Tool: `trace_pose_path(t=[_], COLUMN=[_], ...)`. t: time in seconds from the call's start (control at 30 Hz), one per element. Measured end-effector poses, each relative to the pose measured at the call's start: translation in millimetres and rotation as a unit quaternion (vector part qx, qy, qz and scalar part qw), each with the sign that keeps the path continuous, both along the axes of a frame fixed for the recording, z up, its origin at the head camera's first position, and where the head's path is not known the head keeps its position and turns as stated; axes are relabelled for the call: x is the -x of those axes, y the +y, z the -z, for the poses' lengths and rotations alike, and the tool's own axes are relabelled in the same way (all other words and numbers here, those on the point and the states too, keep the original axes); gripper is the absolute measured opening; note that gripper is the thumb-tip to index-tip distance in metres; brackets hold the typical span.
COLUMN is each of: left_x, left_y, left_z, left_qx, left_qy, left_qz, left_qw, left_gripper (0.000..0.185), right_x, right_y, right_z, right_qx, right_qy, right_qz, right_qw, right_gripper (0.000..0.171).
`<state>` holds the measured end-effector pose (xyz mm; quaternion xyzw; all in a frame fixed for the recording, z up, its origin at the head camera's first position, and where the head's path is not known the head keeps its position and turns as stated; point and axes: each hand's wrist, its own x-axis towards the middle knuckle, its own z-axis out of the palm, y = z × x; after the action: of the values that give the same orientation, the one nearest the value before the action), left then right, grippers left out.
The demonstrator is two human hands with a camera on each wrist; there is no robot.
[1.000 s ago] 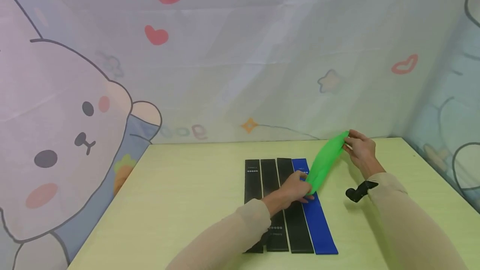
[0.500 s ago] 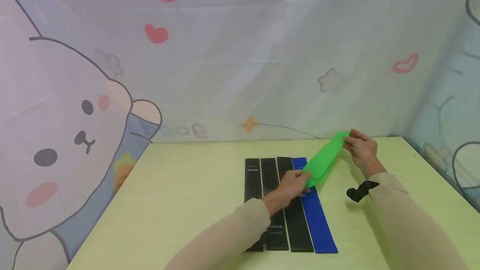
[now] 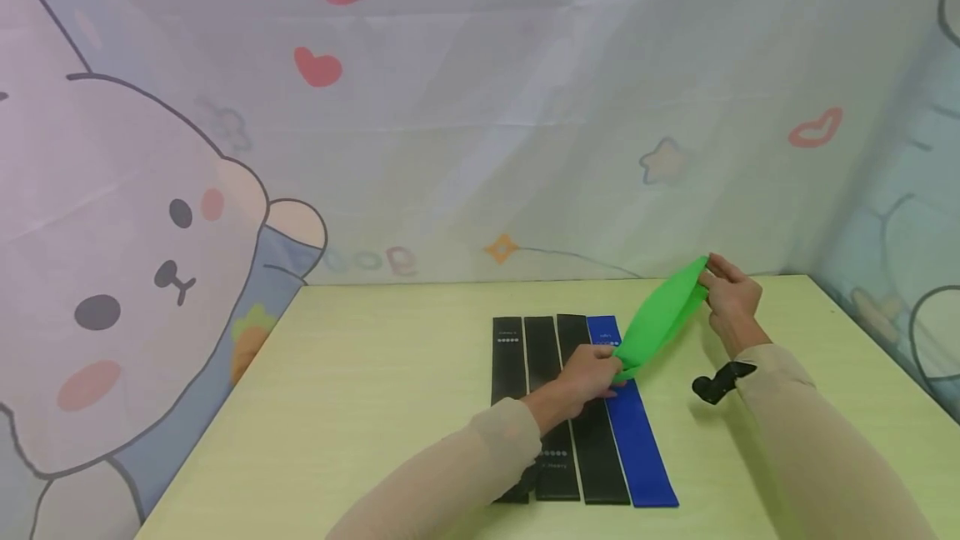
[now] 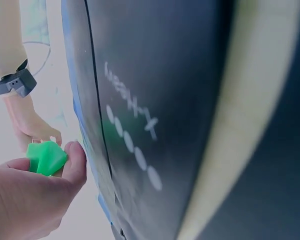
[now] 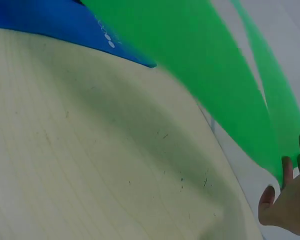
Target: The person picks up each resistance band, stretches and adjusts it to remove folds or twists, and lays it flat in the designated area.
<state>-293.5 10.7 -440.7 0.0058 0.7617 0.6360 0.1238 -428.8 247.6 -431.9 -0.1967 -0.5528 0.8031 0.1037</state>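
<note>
Lying side by side at the lower middle of the head view, three black bands and a blue band rest flat on the pale surface, long edges touching. Just right of the black bands, the left hand hovers over them with its fingers curled, pinching the near end of the green band between thumb and fingertips; the left wrist view shows that green end bunched against the thumb. From there the green band runs slanting up to the right, lifted off the surface above the blue band's far half. At its far end, right of centre, the right hand pinches it with bent fingers, as the right wrist view confirms. A black strap device sits on the right wrist.
</note>
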Motion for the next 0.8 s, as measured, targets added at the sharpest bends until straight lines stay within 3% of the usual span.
trace_pose_path(t=[0.27, 0.4, 0.5, 0.67, 0.8], left_x=[-2.9, -4.2, -5.8, -6.1, -5.4], left_y=[2.8, 2.9, 1.8, 0.5, 0.7], left_z=[-1.5, -1.7, -1.7, -2.0, -2.8], left_qx=[0.001, 0.003, 0.008, 0.013, 0.016], left_qy=[-0.004, -0.009, -0.010, -0.007, -0.008], left_qz=[0.006, 0.012, 0.016, 0.019, 0.021], left_qw=[1.0000, 0.9999, 0.9998, 0.9997, 0.9996], left_gripper=[0.036, 0.038, 0.037, 0.037, 0.036], right_x=[-3.9, -4.5, -4.1, -2.2, -2.6], right_y=[-1.0, 0.0, 1.4, 3.9, 4.3], right_z=[-2.2, -1.5, 0.8, 0.9, -1.4], right_qx=[0.043, 0.056, 0.035, 0.042, 0.041], right_qy=[-0.007, -0.007, -0.017, -0.022, -0.015], right_qz=[0.002, -0.019, -0.015, -0.015, -0.045], right_qw=[0.999, 0.998, 0.999, 0.999, 0.998], right_gripper=[0.048, 0.026, 0.013, 0.019, 0.024])
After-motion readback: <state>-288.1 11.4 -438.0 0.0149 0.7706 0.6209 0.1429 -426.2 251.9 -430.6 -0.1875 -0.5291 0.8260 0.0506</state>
